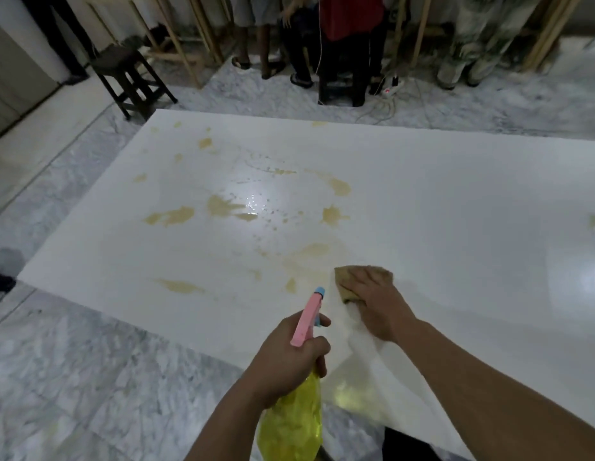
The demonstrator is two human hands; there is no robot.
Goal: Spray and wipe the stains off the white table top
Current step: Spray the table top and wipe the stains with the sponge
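Though flat, cloth (347, 277) under right hand (377, 302)

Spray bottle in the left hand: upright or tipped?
Tipped. The spray bottle leans forward in the left hand, its pink and blue nozzle aimed toward the stains on the table top.

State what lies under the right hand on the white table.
A brownish cloth lies under the right hand, pressed flat on the table top. The cloth's middle and any stain beneath are covered.
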